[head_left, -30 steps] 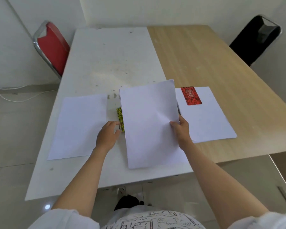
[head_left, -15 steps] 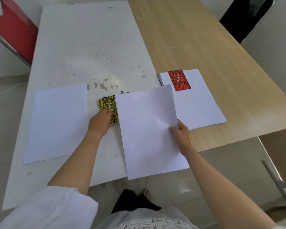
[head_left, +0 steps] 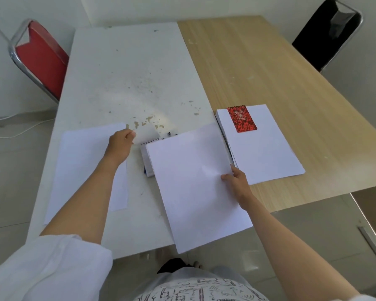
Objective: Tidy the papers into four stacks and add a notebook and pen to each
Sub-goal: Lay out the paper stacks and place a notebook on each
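Note:
My right hand (head_left: 237, 181) grips the right edge of the middle paper stack (head_left: 195, 187), which hangs over the table's front edge. Pinched in my left hand (head_left: 121, 145) is a small pale flat thing (head_left: 146, 131), blurred by motion; it looks like a notebook seen from its back. A spiral-bound notebook (head_left: 147, 157) with a white face pokes out from under the middle stack's left edge. Dark pen tips (head_left: 169, 133) show just behind it. The left paper stack (head_left: 85, 170) lies under my left forearm. A red notebook (head_left: 241, 119) rests on the right paper stack (head_left: 265, 148).
The white table (head_left: 126, 72) adjoins a wooden table (head_left: 258, 68) on the right. A red chair (head_left: 39, 57) stands at the far left, a black chair (head_left: 326, 33) at the far right. A cable (head_left: 20, 131) lies on the floor.
My left hand took hold of the yellow-black notebook and lifted it up and back; it now shows pale and blurred. A white spiral notebook shows where it lay. My right hand still holds the middle stack.

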